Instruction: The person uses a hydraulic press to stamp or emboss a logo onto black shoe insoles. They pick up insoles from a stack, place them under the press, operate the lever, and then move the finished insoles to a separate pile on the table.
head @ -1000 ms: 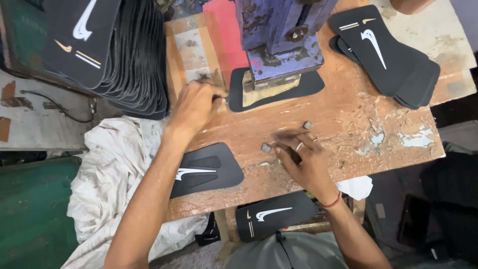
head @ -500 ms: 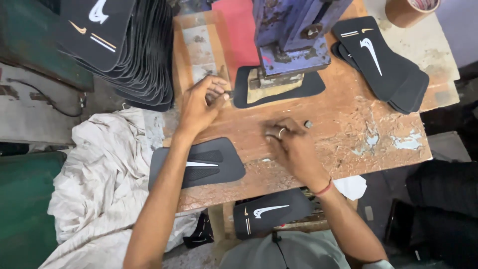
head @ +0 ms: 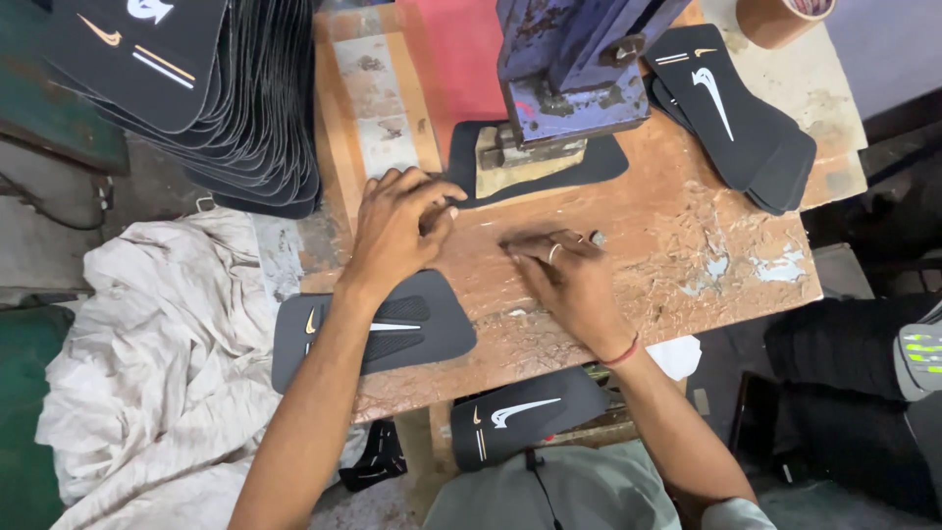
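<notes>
A black flat cut piece (head: pixel 599 162) lies under the blue metal press (head: pixel 574 69) on the wooden table (head: pixel 677 285). My left hand (head: pixel 397 221) rests at that piece's left end, fingertips curled on its edge. My right hand (head: pixel 564 270) lies palm down in the middle of the table, fingers drawn together and pressed to the wood. I cannot see whether anything is between them. A small grey metal bit (head: pixel 596 237) sits just beyond its fingertips. Under my left forearm lies a black printed piece (head: pixel 422 329) with a white and gold mark.
A tall stack of black printed pieces (head: pixel 226 108) leans at the table's back left. A smaller stack (head: pixel 736 108) lies at the back right, near a brown tape roll (head: pixel 780 15). One more printed piece (head: pixel 520 417) sits below the front edge. A white cloth (head: pixel 157 373) lies left.
My right hand has slid away from the front edge toward the press, fingers closing together. My left hand has stayed at the black piece's end, fingers curling on it.
</notes>
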